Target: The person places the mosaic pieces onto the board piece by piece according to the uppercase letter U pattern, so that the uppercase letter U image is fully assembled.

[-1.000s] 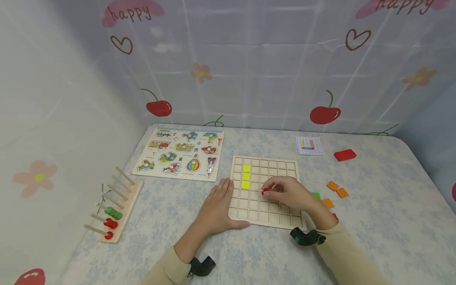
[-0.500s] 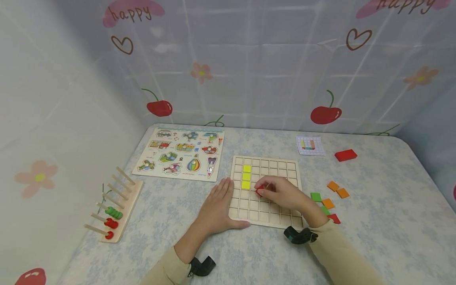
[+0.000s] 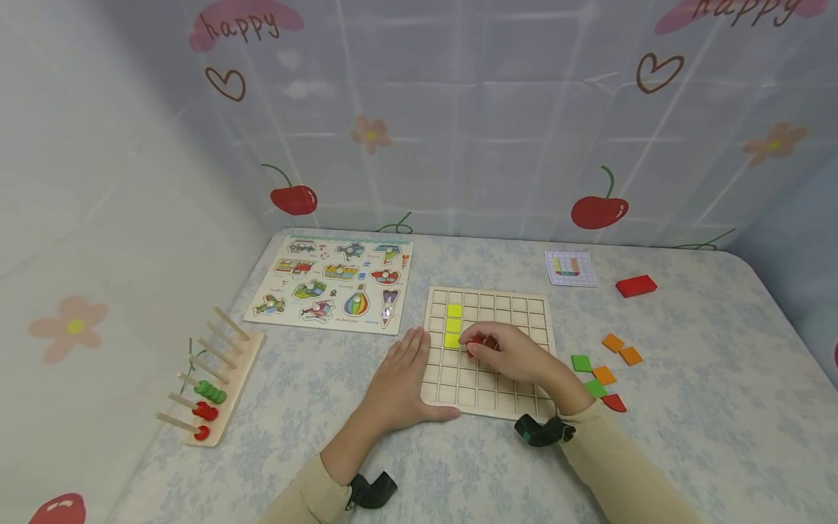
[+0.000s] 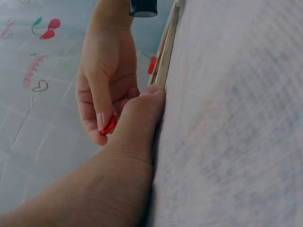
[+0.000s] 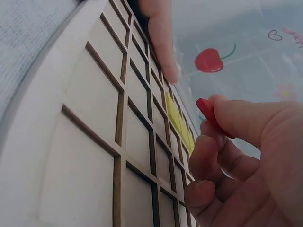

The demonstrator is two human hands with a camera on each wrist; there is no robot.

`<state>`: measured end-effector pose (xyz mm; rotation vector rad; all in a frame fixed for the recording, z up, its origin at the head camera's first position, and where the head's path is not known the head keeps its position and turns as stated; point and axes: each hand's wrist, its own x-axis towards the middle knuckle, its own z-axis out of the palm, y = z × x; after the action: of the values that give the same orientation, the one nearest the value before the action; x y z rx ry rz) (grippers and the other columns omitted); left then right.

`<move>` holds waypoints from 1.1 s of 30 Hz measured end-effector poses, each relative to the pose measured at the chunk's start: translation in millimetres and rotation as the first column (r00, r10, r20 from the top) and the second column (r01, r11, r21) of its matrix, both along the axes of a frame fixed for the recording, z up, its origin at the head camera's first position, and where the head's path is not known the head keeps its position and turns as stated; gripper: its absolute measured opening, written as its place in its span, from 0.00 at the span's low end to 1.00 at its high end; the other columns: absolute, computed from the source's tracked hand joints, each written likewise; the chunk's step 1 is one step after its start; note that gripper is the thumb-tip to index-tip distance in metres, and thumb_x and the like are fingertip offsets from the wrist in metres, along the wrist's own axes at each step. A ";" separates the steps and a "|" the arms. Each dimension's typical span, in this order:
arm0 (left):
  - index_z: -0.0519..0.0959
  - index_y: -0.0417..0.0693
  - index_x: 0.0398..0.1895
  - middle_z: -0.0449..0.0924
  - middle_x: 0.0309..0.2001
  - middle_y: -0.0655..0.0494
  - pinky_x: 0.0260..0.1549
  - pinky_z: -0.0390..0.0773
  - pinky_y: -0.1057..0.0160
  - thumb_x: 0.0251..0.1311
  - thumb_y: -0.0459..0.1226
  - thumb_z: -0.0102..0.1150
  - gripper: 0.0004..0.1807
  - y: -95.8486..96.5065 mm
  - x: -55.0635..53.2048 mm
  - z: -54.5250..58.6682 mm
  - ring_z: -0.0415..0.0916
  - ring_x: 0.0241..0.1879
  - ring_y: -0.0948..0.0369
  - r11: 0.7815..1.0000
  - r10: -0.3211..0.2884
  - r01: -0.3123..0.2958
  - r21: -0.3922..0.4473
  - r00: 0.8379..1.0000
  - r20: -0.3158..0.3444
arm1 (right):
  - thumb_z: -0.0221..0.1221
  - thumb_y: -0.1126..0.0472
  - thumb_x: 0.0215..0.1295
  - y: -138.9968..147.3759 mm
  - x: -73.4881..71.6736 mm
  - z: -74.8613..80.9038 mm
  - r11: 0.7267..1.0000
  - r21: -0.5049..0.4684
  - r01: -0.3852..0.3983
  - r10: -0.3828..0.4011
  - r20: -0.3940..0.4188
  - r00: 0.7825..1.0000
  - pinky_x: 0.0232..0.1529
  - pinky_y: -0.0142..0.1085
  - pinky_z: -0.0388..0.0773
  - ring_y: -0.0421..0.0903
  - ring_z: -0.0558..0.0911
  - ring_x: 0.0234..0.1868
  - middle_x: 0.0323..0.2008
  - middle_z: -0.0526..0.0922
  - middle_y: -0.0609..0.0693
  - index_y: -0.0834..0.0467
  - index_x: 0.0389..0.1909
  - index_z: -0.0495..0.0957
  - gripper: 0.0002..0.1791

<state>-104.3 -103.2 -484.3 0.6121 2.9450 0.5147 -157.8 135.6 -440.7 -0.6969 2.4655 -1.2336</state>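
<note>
In the head view a wooden grid board (image 3: 484,398) lies flat, with several yellow tiles (image 3: 452,325) lined up in one of its left columns. My left hand (image 3: 396,386) rests at the board's left edge with straight fingers, the thumb stretched along the near left corner. Between thumb and fingertips my right hand (image 3: 513,354) pinches a small flat red tile (image 5: 211,117), held over the grid just right of the lowest yellow tile. The right wrist view shows this tile above the board surface; the fingers hide part of it.
Right of the board lie green tiles (image 3: 580,363), orange tiles (image 3: 631,356) and a curved-edge red piece (image 3: 614,402). Farther back are a pattern card (image 3: 571,268) and a red block (image 3: 636,286). On the left are a vehicle puzzle (image 3: 334,291) and a pegged bead stand (image 3: 233,389).
My right hand has moved left across the grid with the red tile, toward the yellow column. The green tiles beside its wrist now show fully. My left hand has stayed put.
</note>
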 end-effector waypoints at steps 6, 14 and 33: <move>0.40 0.43 0.80 0.36 0.82 0.50 0.79 0.43 0.54 0.41 0.80 0.53 0.74 0.3 0.2 0.4 0.33 0.81 0.56 1.000 -0.002 0.002 -0.003 1.000 0.001 | 0.63 0.57 0.67 -4.7 -2.3 -2.4 0.999 -0.030 0.042 -0.042 0.013 0.999 0.33 0.30 0.75 0.43 0.76 0.32 0.34 0.81 0.46 0.51 0.40 0.79 0.04; 0.39 0.43 0.80 0.36 0.82 0.50 0.79 0.43 0.54 0.41 0.80 0.53 0.74 0.4 0.2 1.2 0.33 0.81 0.56 1.000 -0.001 0.001 -0.009 1.000 0.006 | 0.68 0.59 0.62 -16.4 -2.0 -4.9 0.993 -0.045 0.109 -0.107 0.052 0.993 0.30 0.30 0.75 0.43 0.78 0.29 0.31 0.83 0.46 0.53 0.34 0.79 0.06; 0.39 0.44 0.80 0.36 0.82 0.51 0.79 0.44 0.54 0.40 0.81 0.53 0.74 -0.1 0.1 0.5 0.33 0.81 0.56 1.000 0.001 -0.001 -0.017 1.000 -0.001 | 0.69 0.55 0.60 -36.0 4.3 -8.7 0.977 0.087 0.195 -0.190 -0.062 0.980 0.28 0.32 0.74 0.39 0.76 0.24 0.26 0.81 0.41 0.48 0.31 0.81 0.06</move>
<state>-104.3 -103.3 -483.9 0.6095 2.9480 0.4893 -153.5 99.6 -449.4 -0.4818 2.6672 -1.1695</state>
